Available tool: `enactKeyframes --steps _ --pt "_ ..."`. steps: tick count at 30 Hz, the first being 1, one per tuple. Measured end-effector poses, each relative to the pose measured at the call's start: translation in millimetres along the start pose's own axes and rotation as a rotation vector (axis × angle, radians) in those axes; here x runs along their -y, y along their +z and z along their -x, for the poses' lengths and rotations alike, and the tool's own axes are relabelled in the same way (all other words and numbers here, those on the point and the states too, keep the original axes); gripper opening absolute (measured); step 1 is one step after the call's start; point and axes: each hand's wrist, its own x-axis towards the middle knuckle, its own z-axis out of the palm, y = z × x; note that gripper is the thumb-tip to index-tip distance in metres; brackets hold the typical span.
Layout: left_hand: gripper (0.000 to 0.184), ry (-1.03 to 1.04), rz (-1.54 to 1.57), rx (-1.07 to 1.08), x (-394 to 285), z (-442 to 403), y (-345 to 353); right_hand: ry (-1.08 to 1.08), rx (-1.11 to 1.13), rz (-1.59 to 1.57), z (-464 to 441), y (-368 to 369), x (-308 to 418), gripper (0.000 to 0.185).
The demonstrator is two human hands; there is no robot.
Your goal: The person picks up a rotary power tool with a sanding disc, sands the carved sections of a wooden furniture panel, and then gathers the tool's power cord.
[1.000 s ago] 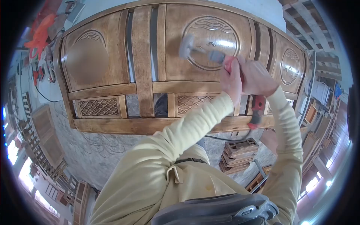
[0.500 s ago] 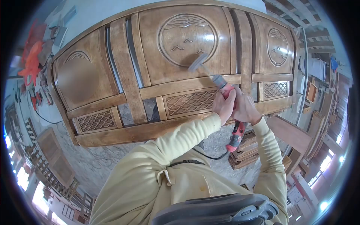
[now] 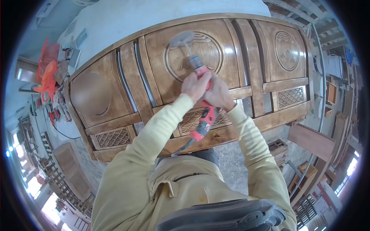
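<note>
Both hands grip a red and black corded power tool [image 3: 207, 117], which looks like an electric drill with a grey collar. My left hand [image 3: 194, 86] wraps round its front part, and my right hand [image 3: 219, 92] closes round the body just beside it. A pale round disc [image 3: 181, 39], blurred, sits on the tool's shaft at the upper left of the central carved circle; whether it touches the wood I cannot tell. Beneath lies a brown wooden headboard [image 3: 154, 50] with carved panels, slats and fish-scale lattices. My hands hide part of the middle panel.
A pale covered surface [image 3: 169, 11] extends behind the headboard. Orange-red plastic items [image 3: 48, 79] and small tools lie at the left. The cord [image 3: 183, 146] hangs near my waist. Stacked boards [image 3: 278, 148] and a wooden plank [image 3: 311, 141] stand at the lower right.
Both hands have carried the tool up and left, and the disc has gone from the lower edge of the central circle to its upper left. The headboard appears lower in view.
</note>
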Motion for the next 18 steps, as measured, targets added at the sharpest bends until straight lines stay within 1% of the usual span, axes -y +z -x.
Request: enactKeyframes --steps 2,4,6,7,8,9,10,11,12,13,14,16,17,18 --pt "0.053 -0.008 -0.029 0.027 0 -1 -16 0.081 0.076 -0.054 -1 6 16 0.062" --pt "0.053 -0.025 -0.053 0.049 -5 -8 -24 0.075 0.035 -0.06 -1 16 18 0.063" --pt "0.048 0.085 -0.238 0.214 -10 -26 -24 0.212 -0.143 -0.094 1 20 28 0.068" --pt "0.052 0.379 -0.454 0.281 -8 -32 -26 0.211 -0.136 -0.091 1 22 30 0.068" --pt "0.052 0.374 -0.449 0.276 -9 -31 -32 0.218 -0.133 -0.101 2 24 30 0.072" --pt "0.048 0.348 -0.41 0.281 -10 -30 -37 0.223 -0.131 -0.109 0 23 29 0.076" --pt "0.045 0.325 -0.371 0.289 -11 -27 -40 0.222 -0.127 -0.102 -3 20 27 0.076" --pt "0.045 0.324 -0.365 0.29 -7 -19 -41 0.148 -0.021 -0.105 -7 17 26 0.079" --pt "0.044 0.252 -0.179 0.206 -1 -8 -41 0.073 0.086 -0.109 -10 14 24 0.082" --pt "0.043 0.181 0.004 0.12 2 -3 -43 0.071 0.087 -0.107 -13 13 21 0.082" --pt "0.043 0.183 0.005 0.119 -3 -6 -44 0.072 0.082 -0.118 -15 15 18 0.082" --pt "0.044 0.12 -0.154 0.169 -16 -14 -44 0.071 0.078 -0.122 -16 23 16 0.083" --pt "0.044 0.118 -0.148 0.168 -7 -13 -43 0.133 -0.008 -0.13 -10 30 19 0.082" --pt "0.049 0.309 -0.294 0.139 5 -10 -43 0.191 -0.09 -0.137 -4 32 24 0.081"
